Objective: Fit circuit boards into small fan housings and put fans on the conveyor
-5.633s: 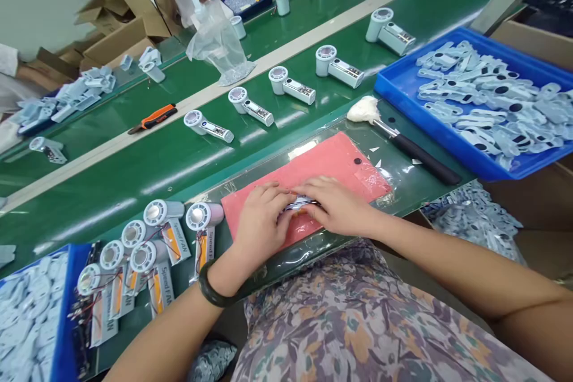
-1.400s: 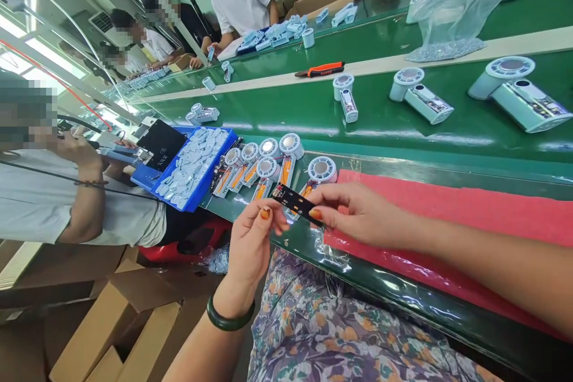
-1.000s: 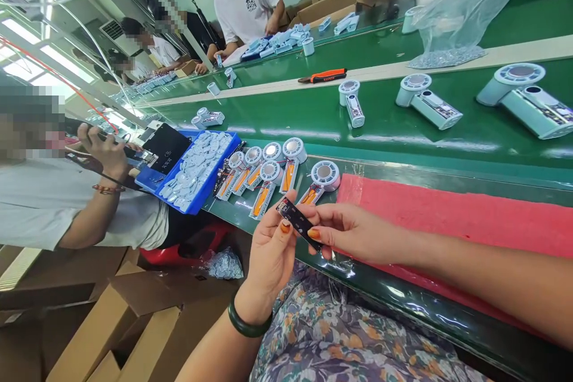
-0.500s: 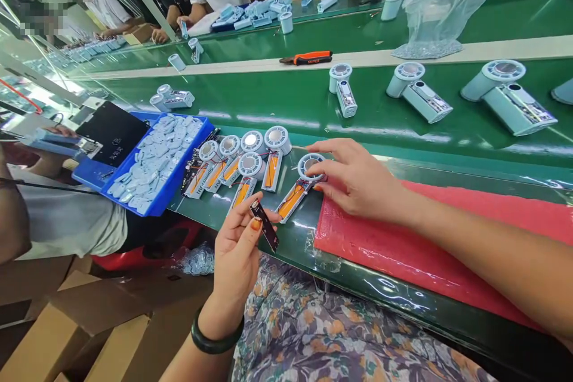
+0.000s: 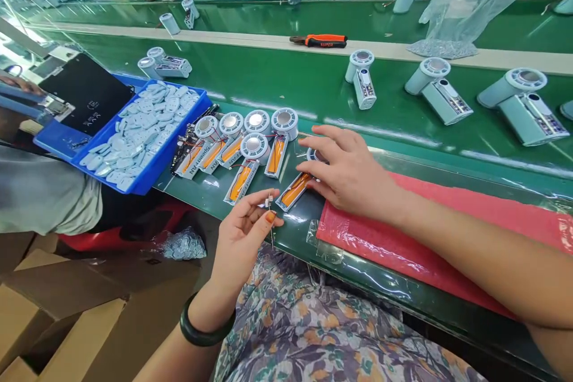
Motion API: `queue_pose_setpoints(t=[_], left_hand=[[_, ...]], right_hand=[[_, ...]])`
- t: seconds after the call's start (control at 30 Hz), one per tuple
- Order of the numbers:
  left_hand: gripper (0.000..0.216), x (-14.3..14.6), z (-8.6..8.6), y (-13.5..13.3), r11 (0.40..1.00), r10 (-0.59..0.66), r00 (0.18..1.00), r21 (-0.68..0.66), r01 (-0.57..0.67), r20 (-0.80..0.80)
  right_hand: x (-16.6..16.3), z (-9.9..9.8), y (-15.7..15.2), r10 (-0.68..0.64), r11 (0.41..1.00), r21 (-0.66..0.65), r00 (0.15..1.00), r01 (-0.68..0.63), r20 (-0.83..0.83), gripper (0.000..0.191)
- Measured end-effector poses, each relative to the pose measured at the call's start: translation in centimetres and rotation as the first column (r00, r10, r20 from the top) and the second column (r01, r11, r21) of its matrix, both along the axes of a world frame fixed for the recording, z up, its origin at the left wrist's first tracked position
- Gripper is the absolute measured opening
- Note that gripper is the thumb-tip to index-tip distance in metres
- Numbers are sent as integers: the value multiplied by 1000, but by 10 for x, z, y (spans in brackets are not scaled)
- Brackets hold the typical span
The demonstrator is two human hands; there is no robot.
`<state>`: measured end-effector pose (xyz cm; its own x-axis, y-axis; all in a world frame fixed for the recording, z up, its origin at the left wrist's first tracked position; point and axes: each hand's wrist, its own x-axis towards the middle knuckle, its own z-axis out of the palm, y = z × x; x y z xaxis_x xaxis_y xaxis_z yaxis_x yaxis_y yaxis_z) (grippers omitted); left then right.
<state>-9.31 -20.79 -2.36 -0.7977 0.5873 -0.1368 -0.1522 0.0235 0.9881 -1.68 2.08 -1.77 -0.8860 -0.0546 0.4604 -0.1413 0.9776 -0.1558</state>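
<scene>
My left hand pinches a small thin circuit board, turned edge-on to me, with a white connector at its top. Fingers apart, my right hand hovers over or rests on the round head of an opened handheld fan; I cannot tell how firmly it touches. Its hand hides much of the head, while the handle shows an orange battery and wires. Left of it, several similar opened fans lie in a cluster on the green bench, their batteries facing up.
A blue tray of pale blue plastic pieces stands at left. Several fan bodies lie on the green conveyor beyond. Orange-handled pliers rest on the white strip. A red mat lies under my right forearm. Co-workers' hands show across the line.
The circuit board in my left hand has turned from showing its dark face to edge-on. My right fingers have spread over the fan head. A co-worker's hand now reaches a cylinder across the line.
</scene>
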Motion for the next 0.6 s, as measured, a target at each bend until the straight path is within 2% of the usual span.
queue_pose_setpoints(t=[0.1,0.33,0.47,0.6], left_hand=[[35,2,-1,3,997,-46,998,-64,44,-36],[35,6,-2,9,982,-112,974,-174,77,-199],[33,5,-1,13,979,-150,957,-173,109,-247],[31,5,0,17,983,-154,963,-137,126,-223]], right_hand=[[-3,1,2,-22,1000,0,1000,22,-4,18],[-3,-1,11,-9,968,-252,1000,9,-1,11],[-4,-5,15,-27,932,-361,999,12,-35,10],[-3,-8,18,-110,902,-423,994,88,-28,10]])
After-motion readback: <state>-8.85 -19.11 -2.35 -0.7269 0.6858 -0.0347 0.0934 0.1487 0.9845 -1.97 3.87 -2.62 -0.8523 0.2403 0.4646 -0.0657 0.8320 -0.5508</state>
